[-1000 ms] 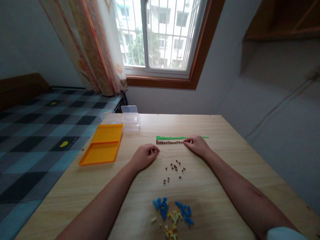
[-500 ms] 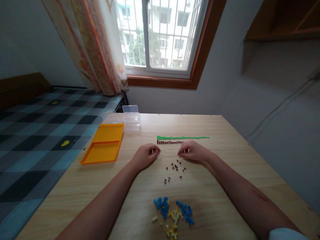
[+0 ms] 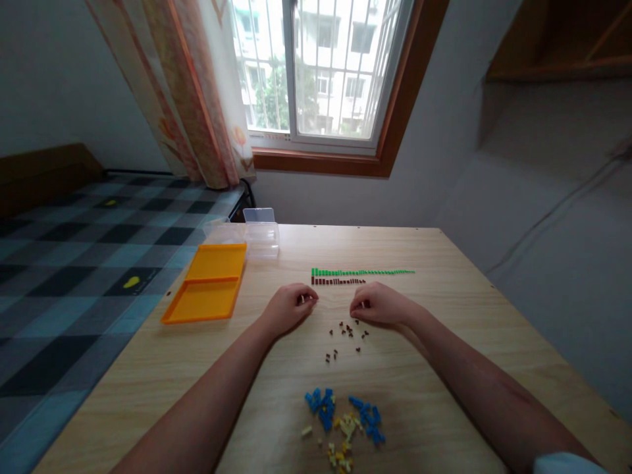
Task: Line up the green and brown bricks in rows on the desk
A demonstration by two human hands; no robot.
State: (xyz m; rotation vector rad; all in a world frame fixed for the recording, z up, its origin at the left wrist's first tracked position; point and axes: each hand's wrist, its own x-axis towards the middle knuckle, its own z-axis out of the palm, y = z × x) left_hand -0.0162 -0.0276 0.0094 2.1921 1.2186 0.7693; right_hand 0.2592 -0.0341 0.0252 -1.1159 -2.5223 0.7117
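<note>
My left hand (image 3: 288, 307) rests on the wooden table (image 3: 444, 368) with its fingers curled into a loose fist; what it holds, if anything, is hidden. My right hand (image 3: 378, 305) lies just right of it, fingertips pinched together above a scatter of small brown bricks (image 3: 347, 332). Behind both hands run two lines of tiny bricks: a long green row (image 3: 363, 271) and a shorter brown row (image 3: 338, 281). Closer to me lies a pile of blue bricks (image 3: 343, 411) and yellow bricks (image 3: 340, 447).
An open orange tray (image 3: 207, 283) lies at the table's left edge, with a clear plastic box (image 3: 261, 234) behind it. A bed with a checked cover (image 3: 74, 263) stands to the left. A window and curtain are beyond the table.
My right hand has drawn back from the end of the brown row toward me and to the left, stopping above the loose brown bricks. My left hand has stayed put.
</note>
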